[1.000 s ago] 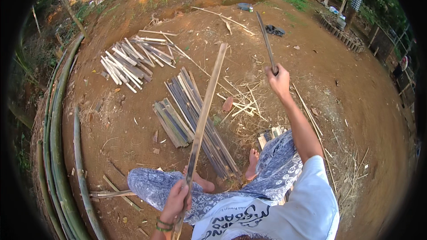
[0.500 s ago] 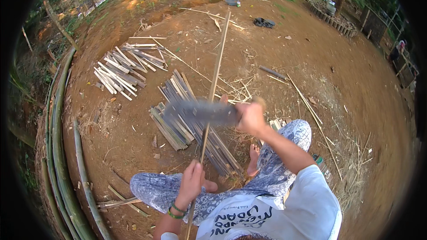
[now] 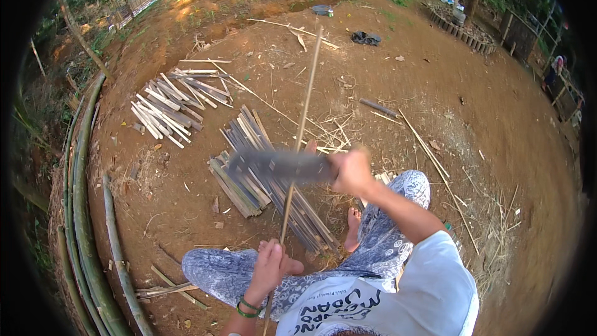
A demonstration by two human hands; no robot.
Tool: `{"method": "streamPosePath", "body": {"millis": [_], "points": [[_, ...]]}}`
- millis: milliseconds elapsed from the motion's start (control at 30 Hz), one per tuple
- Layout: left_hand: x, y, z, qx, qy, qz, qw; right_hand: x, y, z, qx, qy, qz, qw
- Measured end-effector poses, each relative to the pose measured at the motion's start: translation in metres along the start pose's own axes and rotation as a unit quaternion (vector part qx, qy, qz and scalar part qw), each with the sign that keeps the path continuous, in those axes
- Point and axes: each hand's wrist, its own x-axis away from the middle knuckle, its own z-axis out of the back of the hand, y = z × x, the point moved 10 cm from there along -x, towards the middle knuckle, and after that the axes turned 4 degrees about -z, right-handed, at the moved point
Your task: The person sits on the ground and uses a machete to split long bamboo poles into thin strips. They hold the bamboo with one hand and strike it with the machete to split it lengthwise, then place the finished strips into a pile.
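My left hand point(image 3: 268, 269) is closed round the lower part of a long, thin bamboo strip point(image 3: 305, 102), which runs up and away from me over the ground. In my right hand point(image 3: 352, 172) is the handle of a machete point(image 3: 264, 165), its wide dark blade pointing left and blurred by motion. The blade crosses the strip about midway; whether the edge touches it I cannot tell. Below them lies a pile of long dark bamboo slats point(image 3: 311, 214), with a shorter stack of slats point(image 3: 238, 185) at its left side.
Farther left is a heap of pale and dark split pieces point(image 3: 171, 107). Whole green bamboo poles point(image 3: 84, 211) lie along the left edge. Shavings point(image 3: 333, 134) and thin strips are scattered on the brown soil. A crumpled black bag point(image 3: 365, 38) lies at the far side.
The machete blade sits slightly lower along the bamboo strip, still blurred. My left hand has shifted slightly downward, still gripping the strip. The whole view has tilted a little.
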Motion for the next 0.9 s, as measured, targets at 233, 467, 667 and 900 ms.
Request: {"method": "streamPosePath", "body": {"millis": [233,467,667,900], "points": [[0.016,0.009,-0.003,0.056,-0.010,0.013,0.998,-0.013,0.033,0.001,-0.034,-0.006,-0.056,0.998],[0.027,0.006,-0.001,0.043,-0.021,0.021,0.999,-0.010,0.022,0.017,-0.033,0.024,0.006,0.999],[0.017,-0.012,0.004,0.035,-0.021,0.007,0.999,0.012,-0.011,0.008,-0.017,0.038,0.067,0.997],[0.056,-0.009,-0.001,-0.007,-0.040,0.039,0.998,-0.023,0.116,0.010,-0.082,0.053,-0.231,0.968]]}}
